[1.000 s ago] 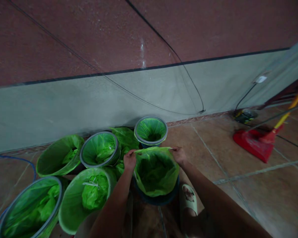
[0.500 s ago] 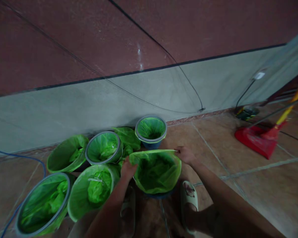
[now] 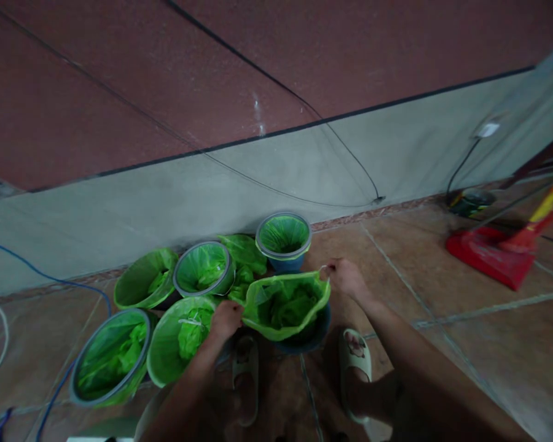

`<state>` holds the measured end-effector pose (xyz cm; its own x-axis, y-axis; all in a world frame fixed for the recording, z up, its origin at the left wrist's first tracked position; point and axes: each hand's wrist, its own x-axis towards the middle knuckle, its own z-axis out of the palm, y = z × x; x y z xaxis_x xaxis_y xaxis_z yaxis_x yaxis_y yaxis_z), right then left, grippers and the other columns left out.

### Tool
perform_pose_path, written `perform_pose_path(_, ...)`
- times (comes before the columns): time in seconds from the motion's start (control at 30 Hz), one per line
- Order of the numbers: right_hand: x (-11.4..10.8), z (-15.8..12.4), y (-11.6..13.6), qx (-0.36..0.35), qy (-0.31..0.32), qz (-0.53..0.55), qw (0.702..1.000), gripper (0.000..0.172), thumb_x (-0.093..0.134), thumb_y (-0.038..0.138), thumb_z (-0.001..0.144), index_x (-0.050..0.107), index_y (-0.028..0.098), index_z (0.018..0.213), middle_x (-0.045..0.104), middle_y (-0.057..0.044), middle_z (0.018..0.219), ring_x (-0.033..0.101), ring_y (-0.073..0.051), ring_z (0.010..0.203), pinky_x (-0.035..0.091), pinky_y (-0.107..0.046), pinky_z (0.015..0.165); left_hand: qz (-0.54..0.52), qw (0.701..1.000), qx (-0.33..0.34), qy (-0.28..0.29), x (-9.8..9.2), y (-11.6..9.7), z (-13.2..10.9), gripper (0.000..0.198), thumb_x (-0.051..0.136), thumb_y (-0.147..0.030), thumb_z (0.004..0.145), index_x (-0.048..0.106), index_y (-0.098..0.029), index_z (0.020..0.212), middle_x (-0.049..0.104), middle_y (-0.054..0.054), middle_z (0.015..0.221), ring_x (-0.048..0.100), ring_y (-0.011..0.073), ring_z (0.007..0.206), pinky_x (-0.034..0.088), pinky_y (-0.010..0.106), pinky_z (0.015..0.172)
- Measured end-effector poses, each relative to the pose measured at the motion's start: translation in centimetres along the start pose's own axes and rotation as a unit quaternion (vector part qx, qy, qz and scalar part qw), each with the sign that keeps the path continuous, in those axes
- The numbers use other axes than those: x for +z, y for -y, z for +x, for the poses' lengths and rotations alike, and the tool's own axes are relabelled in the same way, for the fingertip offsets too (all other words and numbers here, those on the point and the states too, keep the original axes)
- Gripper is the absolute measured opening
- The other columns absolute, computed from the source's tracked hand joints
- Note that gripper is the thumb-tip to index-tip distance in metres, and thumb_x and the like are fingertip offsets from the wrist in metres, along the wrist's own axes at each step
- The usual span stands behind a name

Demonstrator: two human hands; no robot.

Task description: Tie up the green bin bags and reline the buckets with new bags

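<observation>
A green trash bag stands with its mouth stretched wide in a dark blue bin between my feet. My left hand is closed at the left end of the bag's rim. On the opposite side, my right hand pinches a thin whitish drawstring loop that comes out of the rim. Crumpled green plastic lies inside the bag. Its rim is off the bin's front edge, which shows bare below it.
Several green-lined bins crowd the left, among them a grey-rimmed bin and a green bin. Another lined bin stands by the wall. At right are a red dustpan and a small dark pot. A blue cable crosses the floor.
The bag's rim has come away from the bin's front edge and its mouth has narrowed. My right hand now pulls a drawstring loop outward. The view has shifted slightly.
</observation>
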<state>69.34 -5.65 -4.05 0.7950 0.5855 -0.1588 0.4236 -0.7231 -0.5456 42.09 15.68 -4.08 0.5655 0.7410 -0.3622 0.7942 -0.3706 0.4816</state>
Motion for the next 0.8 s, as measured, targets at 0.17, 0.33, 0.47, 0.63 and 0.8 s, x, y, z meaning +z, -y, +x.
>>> perform_pose_path(0.17, -0.2, -0.6, 3.2, -0.094, -0.105, 0.317, 0.938, 0.031, 0.058, 0.044, 0.084, 0.075, 0.018, 0.087, 0.075, -0.006, 0.083, 0.067, -0.019, 0.079, 0.049, -0.029, 0.076, -0.189, 0.974, 0.096, -0.087, -3.2, -4.8, -1.9, 0.017, 0.057, -0.025, 0.081, 0.069, -0.018, 0.072, 0.063, -0.001, 0.057, 0.057, 0.0137, 0.055, 0.044, 0.024, 0.059)
perform_pose_path(0.33, 0.8, -1.9, 6.8, -0.097, -0.007, 0.540, 0.836, 0.044, 0.069, 0.060, 0.074, 0.068, 0.018, 0.082, 0.070, -0.003, 0.074, 0.064, -0.016, 0.072, 0.051, -0.029, 0.071, -0.314, 0.912, 0.259, -0.057, -3.8, -9.9, -2.9, 0.023, 0.059, -0.032, 0.083, 0.071, -0.016, 0.095, 0.071, 0.002, 0.076, 0.063, 0.0144, 0.072, 0.050, 0.025, 0.073)
perform_pose_path(0.47, 2.4, -2.8, 8.1, -0.012, 0.090, 0.549, 0.831, 0.051, 0.067, 0.068, 0.071, 0.062, 0.018, 0.079, 0.048, 0.007, 0.048, 0.040, -0.007, 0.042, 0.036, -0.021, 0.046, -0.335, 0.910, 0.242, -0.011, -1.9, -10.1, -1.5, 0.021, 0.059, -0.029, 0.082, 0.070, -0.015, 0.095, 0.070, 0.002, 0.076, 0.063, 0.0134, 0.069, 0.049, 0.024, 0.069)
perform_pose_path(0.63, 4.8, -3.9, 8.8, -0.055, 0.217, 0.419, 0.880, 0.040, 0.067, 0.048, 0.077, 0.063, 0.018, 0.102, 0.050, 0.009, 0.051, 0.036, -0.007, 0.044, 0.024, -0.020, 0.043, -0.362, 0.903, 0.230, -0.015, 0.0, -9.8, 0.4, 0.022, 0.057, -0.024, 0.082, 0.070, -0.016, 0.098, 0.072, 0.004, 0.085, 0.064, 0.0140, 0.075, 0.050, 0.024, 0.072)
perform_pose_path(0.8, 8.3, -4.5, 9.0, -0.126, 0.260, 0.353, 0.890, 0.018, 0.062, 0.036, 0.077, 0.059, 0.020, 0.086, 0.057, 0.004, 0.057, 0.047, -0.010, 0.051, 0.032, -0.022, 0.050, -0.401, 0.874, 0.266, 0.067, 0.1, -11.0, 0.7, 0.026, 0.059, -0.024, 0.083, 0.071, -0.016, 0.104, 0.072, 0.004, 0.085, 0.065, 0.0149, 0.079, 0.051, 0.024, 0.074)
